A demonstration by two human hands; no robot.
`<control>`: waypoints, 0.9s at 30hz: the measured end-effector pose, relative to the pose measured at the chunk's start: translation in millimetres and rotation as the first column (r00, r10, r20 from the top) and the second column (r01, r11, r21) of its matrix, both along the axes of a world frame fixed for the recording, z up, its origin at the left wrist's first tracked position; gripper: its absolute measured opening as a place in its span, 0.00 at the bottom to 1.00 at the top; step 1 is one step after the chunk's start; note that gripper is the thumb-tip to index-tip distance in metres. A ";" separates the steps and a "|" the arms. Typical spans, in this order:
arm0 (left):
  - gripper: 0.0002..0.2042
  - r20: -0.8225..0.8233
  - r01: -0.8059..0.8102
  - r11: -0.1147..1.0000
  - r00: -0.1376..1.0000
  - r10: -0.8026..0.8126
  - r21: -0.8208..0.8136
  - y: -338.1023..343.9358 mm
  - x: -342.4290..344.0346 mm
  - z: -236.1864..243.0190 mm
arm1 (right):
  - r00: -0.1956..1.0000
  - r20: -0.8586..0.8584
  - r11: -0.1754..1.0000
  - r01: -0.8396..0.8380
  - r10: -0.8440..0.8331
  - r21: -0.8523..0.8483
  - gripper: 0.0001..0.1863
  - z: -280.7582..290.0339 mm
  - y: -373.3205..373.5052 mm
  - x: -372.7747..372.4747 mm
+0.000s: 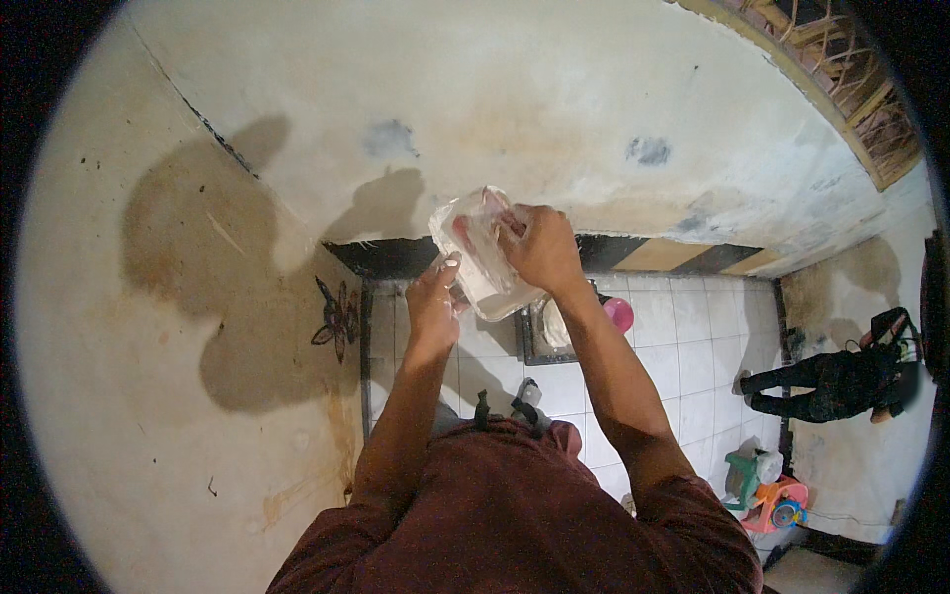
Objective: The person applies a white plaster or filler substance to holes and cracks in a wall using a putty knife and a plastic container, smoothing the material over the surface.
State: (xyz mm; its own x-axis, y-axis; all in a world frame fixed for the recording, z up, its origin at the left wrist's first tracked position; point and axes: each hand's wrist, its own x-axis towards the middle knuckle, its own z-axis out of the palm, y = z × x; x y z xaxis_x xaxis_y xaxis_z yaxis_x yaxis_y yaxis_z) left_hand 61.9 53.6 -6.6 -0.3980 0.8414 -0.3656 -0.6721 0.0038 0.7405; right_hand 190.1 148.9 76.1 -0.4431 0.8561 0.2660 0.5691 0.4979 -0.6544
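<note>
In front of my chest I hold up a whitish, partly see-through rectangular plastic container point(487, 285) at a tilt. My left hand point(432, 307) grips its near left side, the thumb lying over the edge. Reaching over the opposite side, my right hand point(544, 249) has its fingers curled inward at the container's upper part. Shiny film-like glare and a reddish patch show there. Whatever the right fingers pinch is too blurred to make out.
Below, a dark-rimmed tray point(564, 358) with a whitish thing in it stands on white floor tiles point(683, 346), beside a pink round object point(618, 314). A stained wall point(534, 109) rises ahead. A person point(841, 384) in dark clothes stands far right, near green point(740, 477) and orange point(774, 503) items.
</note>
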 end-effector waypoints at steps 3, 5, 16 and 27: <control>0.18 0.022 0.017 0.999 1.000 -0.018 0.031 1.0 -2.9 -5.4 | 0.999 0.010 0.999 0.047 -0.047 0.022 0.12 -5.7 -2.7 -6.3; 0.18 -0.006 0.073 0.994 0.997 -0.073 0.085 0.8 -7.8 -16.0 | 0.999 0.051 1.000 0.004 -0.006 0.027 0.12 -8.9 -8.5 -5.6; 0.19 0.107 -0.030 0.999 0.994 0.031 -0.012 1.7 -2.1 -9.8 | 0.976 0.102 0.981 0.192 -0.193 0.015 0.15 -4.5 9.0 14.2; 0.19 0.199 -0.084 0.996 0.977 0.081 0.007 6.1 -2.8 -21.4 | 0.978 0.138 0.985 0.147 -0.158 0.086 0.11 -2.0 7.6 18.1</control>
